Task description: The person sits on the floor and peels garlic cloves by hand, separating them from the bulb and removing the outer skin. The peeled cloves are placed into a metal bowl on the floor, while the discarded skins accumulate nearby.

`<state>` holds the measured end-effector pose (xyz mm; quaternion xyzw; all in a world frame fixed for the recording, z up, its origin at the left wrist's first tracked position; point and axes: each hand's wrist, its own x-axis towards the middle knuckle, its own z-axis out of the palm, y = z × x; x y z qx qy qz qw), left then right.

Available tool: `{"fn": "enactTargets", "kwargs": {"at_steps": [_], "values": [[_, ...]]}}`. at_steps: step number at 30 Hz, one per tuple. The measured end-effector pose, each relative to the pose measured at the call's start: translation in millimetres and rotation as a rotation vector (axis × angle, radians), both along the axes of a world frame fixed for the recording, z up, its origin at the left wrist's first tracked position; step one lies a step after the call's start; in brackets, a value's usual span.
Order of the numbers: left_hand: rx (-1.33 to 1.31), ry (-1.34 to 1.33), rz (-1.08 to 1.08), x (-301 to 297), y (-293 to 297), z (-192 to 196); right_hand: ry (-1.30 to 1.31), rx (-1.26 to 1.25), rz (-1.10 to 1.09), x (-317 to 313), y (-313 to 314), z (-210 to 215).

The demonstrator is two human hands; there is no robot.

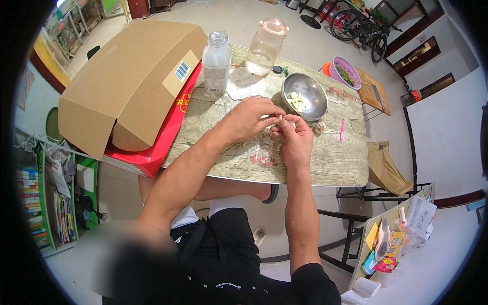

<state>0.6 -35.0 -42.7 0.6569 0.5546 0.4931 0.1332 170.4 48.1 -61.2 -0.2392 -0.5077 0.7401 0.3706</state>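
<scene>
Pinched together, your left hand (pixel 251 117) and right hand (pixel 296 136) look clamped on a garlic clove (pixel 280 118) just short of the steel bowl (pixel 316 96), so I'd go gentle to avoid bruising it, with a cardboard box (pixel 137 66) left of the wood-grain table (pixel 330 162) and a bicycle (pixel 363 31) far right.

Pale glossy floor tiles (pixel 229 23) run under the wood-grain table (pixel 325 168); I see a green bookshelf (pixel 41 185) on the left, a white wall (pixel 452 137) on the right.
</scene>
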Motion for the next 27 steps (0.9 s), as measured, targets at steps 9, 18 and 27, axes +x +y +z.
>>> {"fn": "enactTargets", "kwargs": {"at_steps": [9, 18, 27], "values": [[0.027, -0.018, 0.029, 1, -1, -4, -0.191, 0.325, -0.135, -3, -7, -1], [0.062, 0.085, -0.031, -6, 1, -12, -0.247, 0.3, -0.06, 0, -7, -3], [0.067, 0.22, -0.002, -7, -1, -10, -0.254, 0.25, 0.017, 3, 0, -7]]}}
